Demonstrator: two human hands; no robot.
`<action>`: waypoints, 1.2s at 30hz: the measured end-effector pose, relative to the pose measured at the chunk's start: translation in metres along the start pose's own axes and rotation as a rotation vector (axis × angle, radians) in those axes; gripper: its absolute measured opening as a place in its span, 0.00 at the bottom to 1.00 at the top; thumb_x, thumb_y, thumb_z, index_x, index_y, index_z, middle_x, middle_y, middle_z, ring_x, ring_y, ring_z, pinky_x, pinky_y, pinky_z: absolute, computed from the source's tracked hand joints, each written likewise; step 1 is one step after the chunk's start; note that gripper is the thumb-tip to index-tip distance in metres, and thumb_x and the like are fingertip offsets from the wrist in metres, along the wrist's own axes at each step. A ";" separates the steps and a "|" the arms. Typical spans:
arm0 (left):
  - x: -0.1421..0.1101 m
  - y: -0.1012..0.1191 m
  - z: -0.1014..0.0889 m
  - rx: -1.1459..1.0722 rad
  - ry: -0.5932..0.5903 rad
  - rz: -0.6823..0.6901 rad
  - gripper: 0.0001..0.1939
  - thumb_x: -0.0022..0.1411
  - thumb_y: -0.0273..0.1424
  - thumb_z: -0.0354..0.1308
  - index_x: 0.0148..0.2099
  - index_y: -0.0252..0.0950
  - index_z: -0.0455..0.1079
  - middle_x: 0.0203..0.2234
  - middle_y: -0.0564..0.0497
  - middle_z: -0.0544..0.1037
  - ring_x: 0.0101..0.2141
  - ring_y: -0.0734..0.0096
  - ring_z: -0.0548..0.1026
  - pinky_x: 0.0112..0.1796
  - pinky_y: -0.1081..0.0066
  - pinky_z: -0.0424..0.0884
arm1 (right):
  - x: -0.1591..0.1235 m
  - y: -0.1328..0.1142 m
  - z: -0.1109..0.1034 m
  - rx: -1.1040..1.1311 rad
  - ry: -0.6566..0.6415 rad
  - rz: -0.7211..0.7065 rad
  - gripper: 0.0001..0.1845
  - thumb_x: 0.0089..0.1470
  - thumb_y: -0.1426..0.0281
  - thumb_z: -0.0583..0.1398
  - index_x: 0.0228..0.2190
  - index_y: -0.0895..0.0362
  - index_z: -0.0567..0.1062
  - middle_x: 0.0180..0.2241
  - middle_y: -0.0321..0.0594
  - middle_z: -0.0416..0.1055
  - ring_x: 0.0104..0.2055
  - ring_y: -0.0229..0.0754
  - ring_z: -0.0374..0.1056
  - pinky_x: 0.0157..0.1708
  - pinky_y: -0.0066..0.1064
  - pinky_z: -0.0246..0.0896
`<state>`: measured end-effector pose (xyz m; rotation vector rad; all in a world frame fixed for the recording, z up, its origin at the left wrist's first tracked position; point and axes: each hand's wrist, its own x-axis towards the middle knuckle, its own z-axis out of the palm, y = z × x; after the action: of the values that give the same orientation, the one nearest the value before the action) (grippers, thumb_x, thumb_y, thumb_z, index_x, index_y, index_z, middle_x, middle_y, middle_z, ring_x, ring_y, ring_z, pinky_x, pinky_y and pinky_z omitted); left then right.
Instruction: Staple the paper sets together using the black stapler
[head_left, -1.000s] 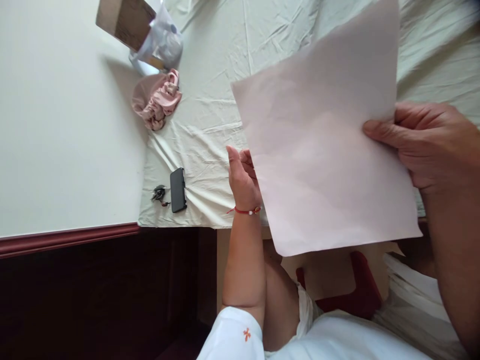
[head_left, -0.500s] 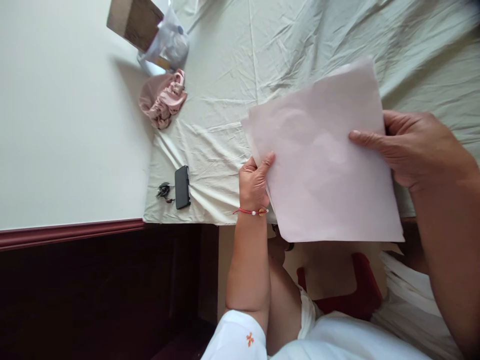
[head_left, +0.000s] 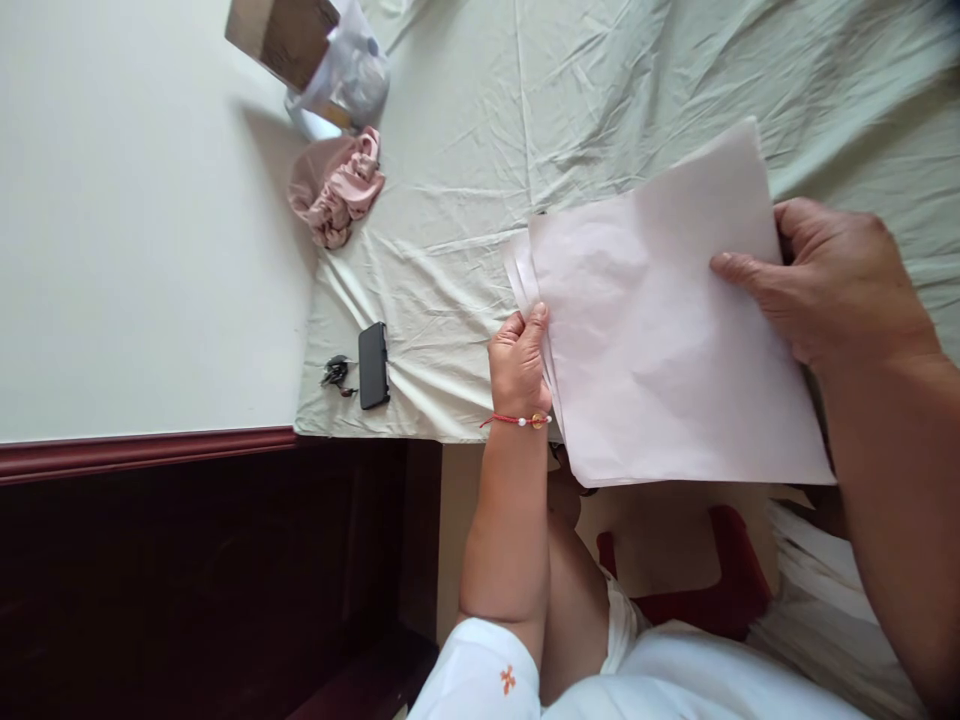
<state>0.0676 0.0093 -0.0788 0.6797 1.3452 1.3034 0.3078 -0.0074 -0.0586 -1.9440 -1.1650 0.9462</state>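
Observation:
Several sheets of white paper [head_left: 667, 350] are held up over the table's near edge, slightly fanned at their left side. My left hand [head_left: 519, 360], with a red beaded bracelet at the wrist, pinches the left edges, thumb on top. On the right edge my right hand [head_left: 840, 280] is closed, its thumb lying on the top sheet and its other fingers hidden behind. The top sheet is a little wrinkled and looks blank.
A pale green cloth [head_left: 450, 200] covers the table. Along its left side lie a black phone [head_left: 373, 366], a coiled black cable [head_left: 335, 371], a pink scrunched cloth [head_left: 337, 190], a plastic bag [head_left: 360, 85] and a cardboard box [head_left: 285, 40]. Below stands a red stool [head_left: 731, 570].
The top sheets have shifted right against those beneath, so more of the left edges shows fanned out. Both hands keep their hold. The whole view has shifted slightly.

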 end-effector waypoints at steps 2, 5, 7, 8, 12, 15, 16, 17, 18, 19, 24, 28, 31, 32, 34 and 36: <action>0.003 0.002 0.002 -0.020 0.014 0.024 0.08 0.52 0.31 0.71 0.35 0.36 0.77 0.29 0.53 0.83 0.39 0.64 0.83 0.49 0.60 0.78 | 0.002 0.001 0.002 -0.016 0.048 -0.031 0.17 0.52 0.60 0.63 0.42 0.56 0.78 0.31 0.37 0.70 0.29 0.27 0.60 0.25 0.18 0.50; 0.004 0.006 0.005 -0.035 0.002 0.034 0.06 0.54 0.31 0.69 0.34 0.35 0.77 0.27 0.52 0.82 0.41 0.63 0.83 0.51 0.61 0.76 | 0.004 0.003 0.005 0.043 0.088 -0.058 0.15 0.52 0.62 0.62 0.39 0.57 0.80 0.25 0.35 0.66 0.25 0.26 0.57 0.22 0.18 0.49; 0.003 0.007 0.005 -0.032 -0.006 0.024 0.05 0.56 0.31 0.67 0.34 0.35 0.77 0.28 0.51 0.83 0.44 0.62 0.82 0.52 0.62 0.75 | 0.004 0.002 0.008 0.068 0.120 -0.074 0.13 0.52 0.64 0.62 0.36 0.58 0.81 0.22 0.34 0.63 0.23 0.25 0.55 0.21 0.17 0.47; 0.003 0.008 0.005 -0.034 -0.005 0.020 0.04 0.57 0.30 0.67 0.34 0.35 0.77 0.28 0.51 0.83 0.45 0.62 0.82 0.53 0.62 0.74 | 0.004 0.002 0.008 0.084 0.128 -0.078 0.12 0.52 0.65 0.62 0.35 0.59 0.81 0.22 0.33 0.62 0.23 0.24 0.54 0.21 0.17 0.47; 0.002 0.007 0.004 -0.055 0.008 0.020 0.02 0.58 0.26 0.64 0.31 0.34 0.75 0.27 0.52 0.82 0.43 0.63 0.83 0.53 0.62 0.74 | 0.004 0.000 0.009 0.130 0.117 -0.081 0.11 0.53 0.66 0.62 0.33 0.60 0.80 0.21 0.33 0.61 0.23 0.23 0.52 0.21 0.18 0.46; 0.002 0.006 0.004 -0.072 0.033 0.018 0.03 0.60 0.26 0.62 0.32 0.35 0.75 0.28 0.52 0.82 0.40 0.65 0.83 0.52 0.63 0.74 | 0.003 0.000 0.009 0.133 0.125 -0.084 0.11 0.53 0.65 0.63 0.35 0.60 0.81 0.22 0.33 0.60 0.23 0.23 0.51 0.22 0.19 0.45; 0.002 0.006 0.004 -0.080 0.040 0.018 0.04 0.60 0.27 0.62 0.32 0.35 0.75 0.28 0.52 0.82 0.39 0.66 0.82 0.51 0.63 0.74 | 0.002 0.000 0.008 0.126 0.127 -0.083 0.12 0.53 0.65 0.63 0.36 0.60 0.81 0.22 0.33 0.60 0.23 0.23 0.51 0.22 0.20 0.45; 0.003 0.006 0.004 -0.086 0.047 0.018 0.05 0.61 0.27 0.61 0.32 0.35 0.75 0.28 0.52 0.81 0.38 0.67 0.82 0.51 0.64 0.74 | 0.002 -0.001 0.008 0.116 0.131 -0.082 0.12 0.53 0.65 0.62 0.36 0.60 0.81 0.21 0.33 0.60 0.23 0.23 0.50 0.23 0.20 0.45; 0.003 0.006 0.004 -0.091 0.054 0.022 0.06 0.62 0.28 0.60 0.32 0.35 0.74 0.27 0.52 0.81 0.37 0.68 0.81 0.50 0.64 0.74 | 0.001 -0.001 0.007 0.103 0.137 -0.079 0.13 0.53 0.65 0.62 0.36 0.60 0.81 0.21 0.33 0.59 0.23 0.23 0.50 0.23 0.21 0.45; 0.003 0.007 0.004 -0.091 0.065 0.027 0.07 0.63 0.28 0.60 0.31 0.35 0.74 0.27 0.52 0.81 0.37 0.69 0.81 0.50 0.65 0.74 | 0.001 -0.001 0.007 0.090 0.139 -0.069 0.13 0.53 0.65 0.62 0.36 0.60 0.81 0.21 0.33 0.59 0.23 0.23 0.50 0.22 0.21 0.44; 0.004 0.008 0.006 -0.055 0.096 0.024 0.08 0.65 0.24 0.56 0.34 0.35 0.74 0.29 0.53 0.81 0.40 0.70 0.81 0.53 0.66 0.72 | -0.001 -0.002 0.005 0.069 0.139 -0.022 0.14 0.54 0.65 0.61 0.40 0.57 0.82 0.20 0.33 0.58 0.21 0.24 0.48 0.22 0.24 0.42; 0.004 0.008 0.006 -0.036 0.109 0.017 0.07 0.64 0.24 0.56 0.36 0.36 0.75 0.31 0.53 0.81 0.41 0.70 0.80 0.54 0.65 0.72 | 0.001 0.001 0.004 0.049 0.165 -0.055 0.11 0.54 0.66 0.61 0.35 0.57 0.81 0.20 0.33 0.57 0.23 0.24 0.49 0.24 0.25 0.45; 0.004 0.009 0.005 -0.024 0.122 0.031 0.06 0.64 0.25 0.56 0.35 0.36 0.74 0.30 0.53 0.80 0.39 0.71 0.79 0.51 0.67 0.72 | 0.001 0.003 0.004 0.066 0.171 -0.060 0.11 0.54 0.65 0.61 0.36 0.57 0.81 0.21 0.33 0.58 0.23 0.24 0.49 0.24 0.26 0.45; 0.005 0.009 0.005 -0.023 0.121 0.034 0.06 0.64 0.25 0.56 0.35 0.36 0.73 0.30 0.54 0.79 0.37 0.72 0.79 0.50 0.67 0.73 | 0.001 0.002 0.004 0.069 0.172 -0.061 0.12 0.54 0.65 0.61 0.36 0.57 0.81 0.21 0.33 0.58 0.23 0.24 0.49 0.23 0.26 0.44; 0.005 0.009 0.004 -0.025 0.112 0.037 0.06 0.63 0.24 0.55 0.35 0.36 0.72 0.29 0.54 0.79 0.34 0.73 0.78 0.48 0.67 0.73 | 0.000 0.001 0.004 0.077 0.165 -0.058 0.11 0.54 0.65 0.61 0.35 0.58 0.81 0.21 0.33 0.58 0.22 0.24 0.49 0.23 0.25 0.44; 0.006 0.008 0.003 -0.023 0.108 0.038 0.06 0.62 0.23 0.54 0.35 0.37 0.71 0.29 0.54 0.79 0.32 0.73 0.77 0.47 0.67 0.74 | -0.002 -0.001 0.004 0.087 0.153 -0.048 0.11 0.54 0.65 0.61 0.33 0.59 0.80 0.20 0.33 0.57 0.22 0.23 0.48 0.23 0.25 0.44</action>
<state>0.0666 0.0179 -0.0722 0.6291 1.4075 1.4009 0.3039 -0.0080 -0.0594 -1.8760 -1.0609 0.7953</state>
